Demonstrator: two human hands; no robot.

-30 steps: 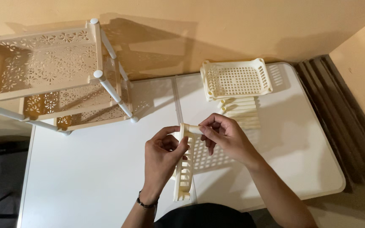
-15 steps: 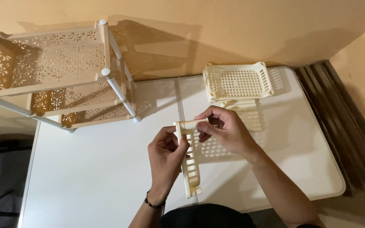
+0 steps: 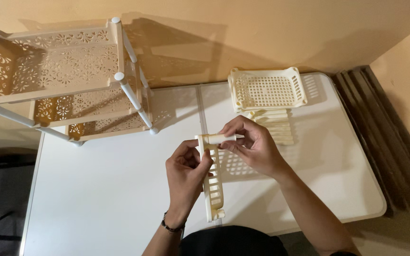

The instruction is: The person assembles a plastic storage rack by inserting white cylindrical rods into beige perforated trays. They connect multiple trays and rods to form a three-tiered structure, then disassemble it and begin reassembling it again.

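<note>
My left hand (image 3: 186, 173) grips a cream slotted plastic side panel (image 3: 213, 189), held on edge above the white table (image 3: 96, 199). My right hand (image 3: 252, 144) pinches a short cream tube (image 3: 221, 139) against the panel's top corner. Both hands meet over the middle of the table. A cream lattice basket tray (image 3: 266, 88) sits at the far edge, just beyond my right hand, with a stack of cream slotted panels (image 3: 276, 125) under and in front of it.
A cream three-tier openwork rack (image 3: 62, 78) with white poles lies tipped on the table's far left corner. An orange wall runs behind. A dark ribbed mat (image 3: 385, 137) lies on the floor to the right of the table.
The panel has swung more upright in my left hand, and my right hand has brought the tube onto its top corner. The view has shifted a little.
</note>
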